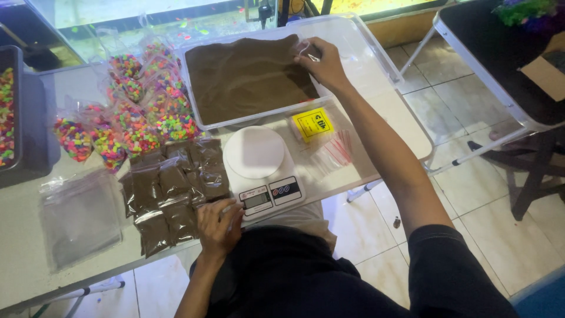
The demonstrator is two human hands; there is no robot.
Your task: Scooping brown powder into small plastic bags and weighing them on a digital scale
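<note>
My right hand (pixel 322 62) reaches into a clear plastic tub (pixel 191 88) of fine brown sand (pixel 244 76) and grips a small clear plastic bag (pixel 307 52) at the sand's right side. My left hand (pixel 218 227) rests curled at the table's near edge, touching the front left corner of a white digital kitchen scale (pixel 262 168) with a round bare platform. Whether it holds something small I cannot tell. Several filled bags of brown sand (pixel 170 194) lie just left of the scale.
Bags of multicoloured gravel (pixel 132 112) are piled at the back left. A stack of empty clear bags (pixel 79 215) lies at the left. A yellow pack (pixel 313 125) and red-edged bags (pixel 332 150) sit right of the scale. A dark tray of coloured gravel (pixel 7 115) stands far left.
</note>
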